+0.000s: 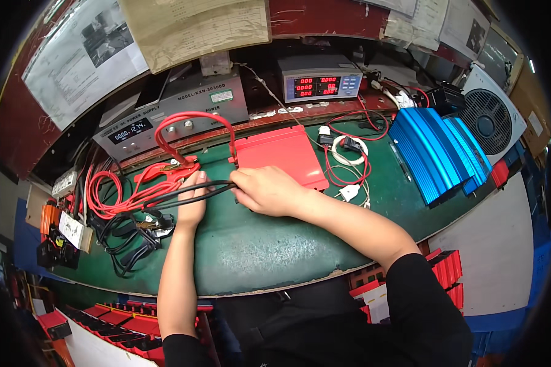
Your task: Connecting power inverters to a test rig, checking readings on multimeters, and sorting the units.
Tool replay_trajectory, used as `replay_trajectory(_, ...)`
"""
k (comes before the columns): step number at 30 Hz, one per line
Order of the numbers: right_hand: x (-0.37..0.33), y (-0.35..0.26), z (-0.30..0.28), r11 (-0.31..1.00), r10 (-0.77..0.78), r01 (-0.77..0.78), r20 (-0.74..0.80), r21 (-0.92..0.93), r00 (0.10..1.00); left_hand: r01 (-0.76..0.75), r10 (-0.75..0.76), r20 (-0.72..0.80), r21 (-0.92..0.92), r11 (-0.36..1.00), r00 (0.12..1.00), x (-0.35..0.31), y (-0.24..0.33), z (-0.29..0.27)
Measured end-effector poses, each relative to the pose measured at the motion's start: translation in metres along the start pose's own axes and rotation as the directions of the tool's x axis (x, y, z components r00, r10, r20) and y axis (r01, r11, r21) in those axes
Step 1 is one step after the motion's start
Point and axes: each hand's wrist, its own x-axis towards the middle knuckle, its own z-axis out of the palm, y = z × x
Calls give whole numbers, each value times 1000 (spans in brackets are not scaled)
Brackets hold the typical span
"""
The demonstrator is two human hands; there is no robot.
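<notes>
A red metal box (281, 153) lies on the green bench in front of me. My right hand (266, 191) pinches the ends of two black cables (217, 185) at the box's near left corner. Farther left, my left hand (191, 205) closes around the same cables, its fingers partly hidden by them. Just beyond it rests a red clamp (165, 172). From there a thick red cable (196, 115) arches over to the box's left end. The black cables trail left to a tangle with a black clamp (156, 223).
At the back stand a grey power supply (171, 110) and a meter with red digits (321, 82). Blue finned housings (431, 153) and a fan unit (493, 113) are at right. A white plug (349, 192) and coiled leads (98, 189) lie on the bench (257, 257).
</notes>
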Motion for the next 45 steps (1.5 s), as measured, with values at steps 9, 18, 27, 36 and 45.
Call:
replay_trajectory(9, 1, 1, -1, 1000, 9, -9, -4, -1, 1000, 23, -39, 456, 40, 999, 889, -20, 29, 12)
replay_trajectory(18, 2, 2, 0, 999, 29, -29, 20, 44, 999, -61, 45, 463, 20, 998, 885, -18, 24, 8)
replay_trajectory(27, 0, 2, -4, 997, 42, -44, 36, 69, 998, -88, 95, 397, -34, 995, 913, -25, 44, 12)
replay_trajectory(36, 1, 2, -2, 999, 35, -35, 31, 19, 999, -47, 16, 455, 58, 997, 890, -19, 40, 5)
replay_trajectory(45, 2, 2, -1, 999, 27, -28, 32, 25, 999, -197, 138, 434, 94, 976, 890, -18, 31, 6)
